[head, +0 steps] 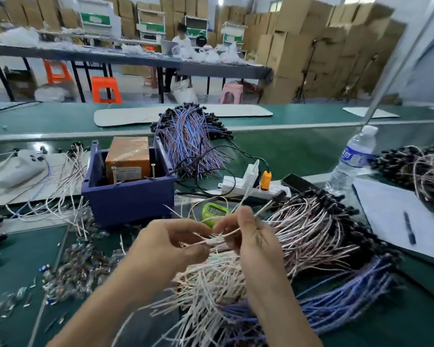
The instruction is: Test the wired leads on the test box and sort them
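Note:
A blue bin (128, 199) holds the orange test box (127, 156), with two brass screws standing at its front. My left hand (166, 249) and my right hand (251, 236) meet in front of the bin, both pinching the same thin pinkish-white leads (223, 234) over a big heap of pink and blue leads with black plugs (318, 236). The leads' black plug end (278, 196) sticks up to the right of my right hand. Sorted leads (68, 176) lie on a white sheet to the left of the bin.
A second bundle of blue and pink leads (188, 141) lies behind the bin. A white power strip with an orange plug (264, 180), a green timer (214, 212), a water bottle (353, 159), and paper with a pen (409, 227) sit at right. Loose scraps (78, 266) litter the left.

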Demonstrator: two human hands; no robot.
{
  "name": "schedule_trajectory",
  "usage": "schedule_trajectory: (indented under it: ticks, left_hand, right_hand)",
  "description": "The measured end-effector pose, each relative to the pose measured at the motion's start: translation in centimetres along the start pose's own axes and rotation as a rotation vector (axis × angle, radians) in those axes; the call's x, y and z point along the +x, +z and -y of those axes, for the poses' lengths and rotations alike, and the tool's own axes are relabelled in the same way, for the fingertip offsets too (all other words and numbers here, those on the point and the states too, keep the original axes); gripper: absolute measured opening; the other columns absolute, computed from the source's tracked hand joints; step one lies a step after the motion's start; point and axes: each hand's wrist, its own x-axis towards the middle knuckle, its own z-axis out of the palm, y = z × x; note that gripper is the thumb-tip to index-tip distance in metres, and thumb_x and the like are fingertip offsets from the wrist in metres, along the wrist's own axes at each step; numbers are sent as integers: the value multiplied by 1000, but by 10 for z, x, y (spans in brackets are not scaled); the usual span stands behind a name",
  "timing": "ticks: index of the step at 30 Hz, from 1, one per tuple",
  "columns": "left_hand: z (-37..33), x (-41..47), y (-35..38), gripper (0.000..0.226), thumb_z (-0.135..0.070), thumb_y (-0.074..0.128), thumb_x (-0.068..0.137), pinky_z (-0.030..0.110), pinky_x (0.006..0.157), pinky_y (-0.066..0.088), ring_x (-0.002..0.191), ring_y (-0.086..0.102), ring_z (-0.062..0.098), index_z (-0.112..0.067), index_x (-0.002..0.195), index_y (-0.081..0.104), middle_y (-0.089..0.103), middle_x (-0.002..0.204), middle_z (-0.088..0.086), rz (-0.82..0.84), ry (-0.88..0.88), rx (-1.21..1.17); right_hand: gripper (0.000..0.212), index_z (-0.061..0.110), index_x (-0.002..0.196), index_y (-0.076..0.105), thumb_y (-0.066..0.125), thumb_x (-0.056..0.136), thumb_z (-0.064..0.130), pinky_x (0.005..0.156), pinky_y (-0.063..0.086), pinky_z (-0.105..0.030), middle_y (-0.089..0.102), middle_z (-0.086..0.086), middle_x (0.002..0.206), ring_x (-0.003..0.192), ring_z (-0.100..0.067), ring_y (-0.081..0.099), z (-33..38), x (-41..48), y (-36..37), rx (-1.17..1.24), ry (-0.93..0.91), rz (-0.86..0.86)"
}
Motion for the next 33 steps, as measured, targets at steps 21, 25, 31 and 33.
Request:
schedule_trajectory:
  ticks: [21, 25, 31, 33]
  left_hand:
    - [-1, 39, 44, 16, -32, 85, 83, 19, 73, 56, 85, 71, 1, -43, 93, 79, 72, 106, -24, 0, -16, 609]
    - [7, 41, 41, 17, -33, 83, 84, 13, 46, 48, 55, 70, 6, -47, 80, 74, 62, 95, -34, -68, 2, 496]
    - [-6, 57, 49, 10, -47, 80, 83, 12, 55, 45, 60, 62, -4, -51, 91, 75, 72, 94, -21, -93, 42, 448]
    - [-13, 66, 57, 14, -48, 79, 84, 13, 44, 42, 48, 60, 4, -49, 98, 75, 69, 92, -16, -41, 28, 409]
  right_hand:
    - [77, 8, 106, 66, 33, 94, 76, 73, 39, -42, 70, -18, 108, 98, -38, 65, 2, 75, -147, -1338, 296, -506]
    - [74, 7, 101, 68, 36, 95, 74, 70, 39, -40, 71, -18, 102, 92, -38, 66, 4, 64, -141, -1380, 261, -570]
    - [44, 16, 63, 66, 58, 97, 42, 57, 42, -30, 52, 2, 52, 52, -27, 52, 19, 70, -130, -1141, -189, -680]
    - [33, 18, 68, 69, 60, 97, 32, 62, 44, -31, 56, 5, 56, 54, -16, 52, 19, 86, -122, -1167, -298, -473]
